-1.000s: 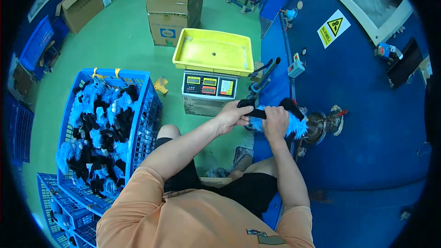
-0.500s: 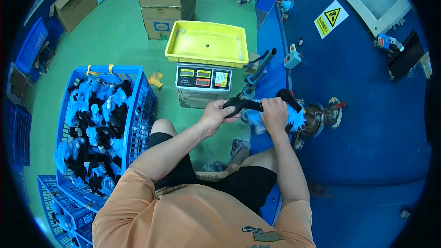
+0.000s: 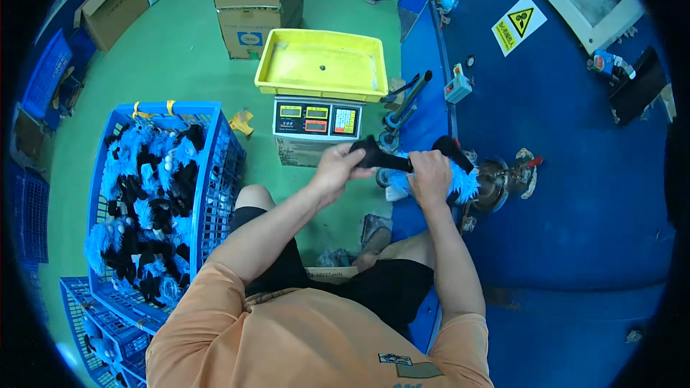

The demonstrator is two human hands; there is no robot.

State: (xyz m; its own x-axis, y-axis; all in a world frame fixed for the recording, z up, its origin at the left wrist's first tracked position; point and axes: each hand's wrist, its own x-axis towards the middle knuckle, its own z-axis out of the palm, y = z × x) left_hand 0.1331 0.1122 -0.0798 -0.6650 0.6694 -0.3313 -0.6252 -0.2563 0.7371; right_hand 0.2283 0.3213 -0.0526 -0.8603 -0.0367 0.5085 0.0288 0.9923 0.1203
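Note:
Between my two hands is a plush toy with shaggy bright-blue fur and black limbs. My left hand pinches the end of one long black limb, which stretches across to my right hand. Closed around the toy where that limb meets the blue fur is my right hand. Another black part sticks up behind the right knuckles. The toy's right end lies against a round metal fitting on the blue machine; whether it is pushed over a nozzle is hidden.
To my left stands a blue plastic basket piled with blue-and-black plush pieces. Ahead is a digital scale under a yellow tray. A cardboard box stands beyond. The blue machine panel fills the right side.
My left hand has turned the black limb's end slightly, so its tip now points further up. The right hand keeps its grip. The whole view has shifted very little.

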